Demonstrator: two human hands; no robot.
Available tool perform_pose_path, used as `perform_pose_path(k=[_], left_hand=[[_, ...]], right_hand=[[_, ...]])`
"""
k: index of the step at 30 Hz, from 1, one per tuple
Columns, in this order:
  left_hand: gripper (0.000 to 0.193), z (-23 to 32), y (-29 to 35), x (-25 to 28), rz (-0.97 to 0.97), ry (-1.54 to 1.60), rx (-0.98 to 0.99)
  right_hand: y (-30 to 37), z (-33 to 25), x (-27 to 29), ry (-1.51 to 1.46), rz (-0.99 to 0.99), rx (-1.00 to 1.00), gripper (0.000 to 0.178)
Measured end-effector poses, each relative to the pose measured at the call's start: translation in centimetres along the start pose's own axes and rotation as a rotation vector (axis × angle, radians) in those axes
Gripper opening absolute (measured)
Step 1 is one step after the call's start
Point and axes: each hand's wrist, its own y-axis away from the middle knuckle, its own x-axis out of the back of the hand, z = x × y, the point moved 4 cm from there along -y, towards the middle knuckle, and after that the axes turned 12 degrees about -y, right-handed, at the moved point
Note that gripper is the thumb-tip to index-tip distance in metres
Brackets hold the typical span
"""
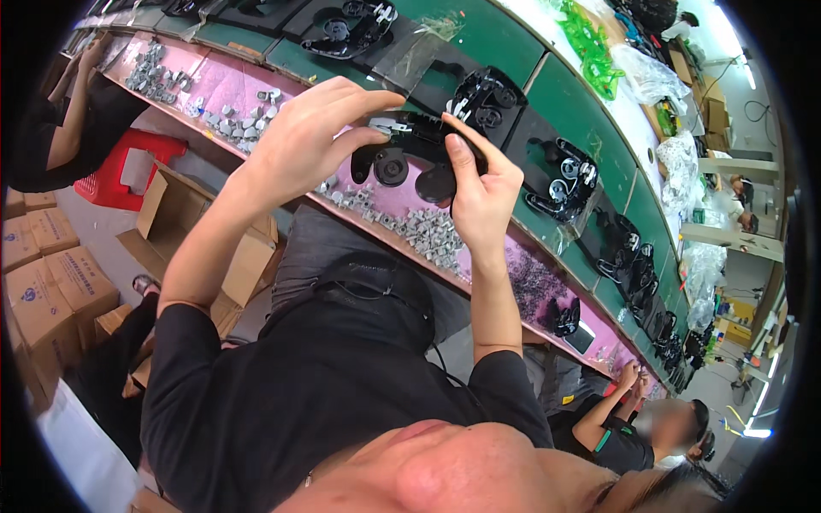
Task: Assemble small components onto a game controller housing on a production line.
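Note:
I hold a black game controller shell (412, 147) in the air over the pink work surface, between both hands. My left hand (310, 135) closes on its left end, with the thumb against a light grey part (389, 125) on the upper edge. My right hand (484, 195) grips the other end between thumb and fingers. A round black stick part shows on the shell's underside. Below it lies a pile of small grey parts (428, 235). Just beyond my hands, another opened controller shell (492, 103) rests on the green bench.
Several black controller shells (560, 179) line the green conveyor bench (547, 103). Grey parts (154, 73) and small black pieces (530, 278) are scattered on the pink surface (198, 75). Co-workers sit at both sides. Cardboard boxes (60, 282) and a red stool (111, 184) stand at left.

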Motion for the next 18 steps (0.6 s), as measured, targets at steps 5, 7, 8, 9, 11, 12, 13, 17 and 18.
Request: perform_pose_path(k=[5, 7, 8, 9, 11, 12, 13, 17, 18], left_hand=[[0.030, -0.2, 1.0, -0.6, 0.090, -0.008, -0.013], [0.023, 0.2, 0.9, -0.5, 0.098, -0.017, -0.035], [0.020, 0.5, 0.8, -0.4, 0.071, -0.067, -0.052], [0.017, 0.7, 0.7, -0.4, 0.046, -0.116, -0.069], [0.014, 1.0, 0.8, -0.2, 0.070, -0.152, -0.104], [0.014, 1.1, 0.8, -0.1, 0.065, -0.164, -0.088], [0.013, 1.1, 0.9, -0.2, 0.061, -0.175, -0.073], [0.012, 1.0, 0.9, -0.8, 0.028, -0.195, -0.014], [0.012, 1.1, 0.9, -0.8, 0.046, -0.201, -0.025]], right_hand=[[0.3, 0.1, 0.3, -0.096, 0.005, -0.106, 0.025], [0.3, 0.4, 0.4, -0.155, -0.006, -0.136, 0.025], [0.2, 0.3, 0.5, -0.174, 0.004, -0.155, 0.025], [0.0, 0.3, 0.6, -0.193, 0.013, -0.172, 0.025], [-0.4, 1.1, 1.0, -0.192, 0.002, -0.127, 0.027], [-0.2, 0.7, 1.0, -0.235, 0.004, -0.274, 0.028], [-0.4, 1.1, 0.9, -0.233, 0.017, -0.247, 0.029], [-0.3, 1.5, 0.9, -0.254, 0.036, -0.308, 0.029], [-0.2, 1.4, 0.9, -0.252, 0.036, -0.313, 0.029]])
